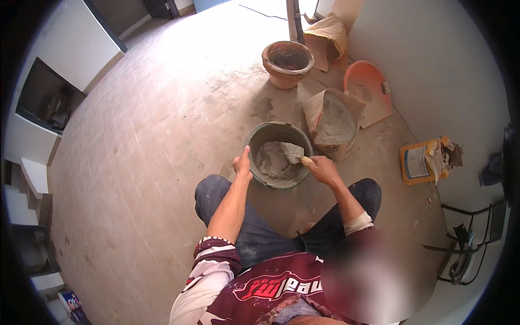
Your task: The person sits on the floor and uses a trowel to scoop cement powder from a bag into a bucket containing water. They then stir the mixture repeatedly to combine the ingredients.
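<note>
Between my knees stands a dark bucket (255,142) with a wet grey mix (269,160) in its bottom. My left hand (242,164) grips the bucket's rim on the left side, thumb pointing up along it. In my right hand (323,168) is the wooden handle of a trowel (293,152). Its blade is inside the bucket and carries a heap of grey mix. Just beyond the bucket, to the right, an opened paper sack (335,122) of grey powder touches or nearly touches it.
Farther off stand a clay-coloured pot (287,77) and a crumpled paper sack (331,34). An orange plastic piece (367,87) leans near the right wall. A torn yellow bag (418,161) and a black metal-framed chair (467,248) lie to the right. Dusty tiled floor (134,170) stretches left.
</note>
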Available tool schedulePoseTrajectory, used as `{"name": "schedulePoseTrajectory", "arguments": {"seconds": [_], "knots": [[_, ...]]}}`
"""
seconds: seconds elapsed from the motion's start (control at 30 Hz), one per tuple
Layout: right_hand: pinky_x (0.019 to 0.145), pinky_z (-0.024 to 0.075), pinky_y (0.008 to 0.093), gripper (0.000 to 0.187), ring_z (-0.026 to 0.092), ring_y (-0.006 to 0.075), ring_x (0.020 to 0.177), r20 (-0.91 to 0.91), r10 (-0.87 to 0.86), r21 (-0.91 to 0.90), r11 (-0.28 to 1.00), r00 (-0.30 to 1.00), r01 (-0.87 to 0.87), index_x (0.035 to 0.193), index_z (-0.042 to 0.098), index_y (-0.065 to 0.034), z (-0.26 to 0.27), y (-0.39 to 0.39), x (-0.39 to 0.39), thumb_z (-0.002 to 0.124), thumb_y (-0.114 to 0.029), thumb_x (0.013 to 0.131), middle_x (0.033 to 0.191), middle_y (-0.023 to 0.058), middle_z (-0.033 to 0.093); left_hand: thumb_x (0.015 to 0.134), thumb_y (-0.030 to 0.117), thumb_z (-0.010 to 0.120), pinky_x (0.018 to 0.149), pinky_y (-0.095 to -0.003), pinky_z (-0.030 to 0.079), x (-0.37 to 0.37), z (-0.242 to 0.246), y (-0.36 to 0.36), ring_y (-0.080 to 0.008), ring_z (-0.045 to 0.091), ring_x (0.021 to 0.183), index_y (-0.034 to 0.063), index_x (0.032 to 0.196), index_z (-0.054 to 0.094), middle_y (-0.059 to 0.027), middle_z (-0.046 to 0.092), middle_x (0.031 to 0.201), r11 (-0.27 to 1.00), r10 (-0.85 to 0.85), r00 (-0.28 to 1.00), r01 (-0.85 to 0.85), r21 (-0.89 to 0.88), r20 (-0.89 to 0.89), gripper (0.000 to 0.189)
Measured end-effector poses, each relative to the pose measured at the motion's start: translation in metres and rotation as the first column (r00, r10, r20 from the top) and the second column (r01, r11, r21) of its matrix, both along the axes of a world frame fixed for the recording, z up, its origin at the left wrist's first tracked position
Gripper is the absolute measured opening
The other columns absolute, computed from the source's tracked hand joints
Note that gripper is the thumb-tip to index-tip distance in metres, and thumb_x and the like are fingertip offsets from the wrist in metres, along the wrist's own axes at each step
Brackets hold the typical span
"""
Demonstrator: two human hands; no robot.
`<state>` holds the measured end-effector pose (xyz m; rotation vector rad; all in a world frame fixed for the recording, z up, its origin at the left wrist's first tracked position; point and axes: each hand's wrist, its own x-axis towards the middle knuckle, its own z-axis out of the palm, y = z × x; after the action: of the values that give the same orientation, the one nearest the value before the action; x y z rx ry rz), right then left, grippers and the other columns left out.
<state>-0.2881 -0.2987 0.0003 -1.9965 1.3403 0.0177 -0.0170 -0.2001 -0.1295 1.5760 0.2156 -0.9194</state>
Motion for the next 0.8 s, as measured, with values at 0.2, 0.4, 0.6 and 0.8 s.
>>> {"name": "schedulePoseTrajectory", "arguments": {"seconds": [0.2,0.4,0.6,0.8], "knots": [[0.085,0.0513,0.0516,0.035,0.066,0.0418,0.096,-0.134,0.133,-0.193,0.968,0.982,-0.158,0.118,0.065,-0.0074,-0.015,0.028,0.045,0.056,-0.029,0.092,0.102,0.0221,0.069,0.081,0.042,0.075,0.093,-0.0438,0.046,-0.007,0.012,0.001,-0.0284,0.056,0.111,-0.0138,0.114,0.056,-0.0248,0.058,0.120,0.997,0.000,1.000,-0.001,0.078,0.017,0.068],[0.076,0.0520,0.0506,0.039,0.066,0.0388,0.089,-0.261,0.274,-0.269,0.900,0.925,-0.343,0.126,0.065,-0.0167,0.016,0.049,0.042,0.060,-0.024,0.088,0.095,0.0201,0.066,0.088,0.037,0.065,0.089,-0.0458,0.048,0.022,-0.019,0.013,-0.0317,0.059,0.110,-0.0118,0.114,0.061,-0.0246,0.061,0.121,0.993,-0.082,0.995,0.087,0.080,-0.064,0.055],[0.074,0.0528,0.0495,0.038,0.066,0.0376,0.087,-0.269,0.262,-0.357,0.867,0.927,-0.348,0.127,0.061,-0.0182,0.011,0.036,0.028,0.060,-0.023,0.089,0.096,0.0176,0.063,0.091,0.031,0.062,0.078,-0.0532,0.051,0.020,-0.018,0.015,-0.0340,0.063,0.105,-0.0007,0.121,0.063,-0.0192,0.064,0.120,0.974,-0.169,0.984,0.174,0.143,-0.048,0.043],[0.074,0.0528,0.0484,0.038,0.066,0.0360,0.088,-0.261,0.315,-0.352,0.849,0.912,-0.394,0.126,0.063,-0.0204,-0.014,0.032,0.040,0.063,-0.023,0.088,0.098,0.0156,0.064,0.094,0.027,0.062,0.094,-0.0634,0.039,0.018,0.001,0.020,-0.0292,0.059,0.107,0.0057,0.124,0.059,-0.0109,0.061,0.119,0.965,-0.217,0.969,0.231,0.125,-0.117,0.037]]}}
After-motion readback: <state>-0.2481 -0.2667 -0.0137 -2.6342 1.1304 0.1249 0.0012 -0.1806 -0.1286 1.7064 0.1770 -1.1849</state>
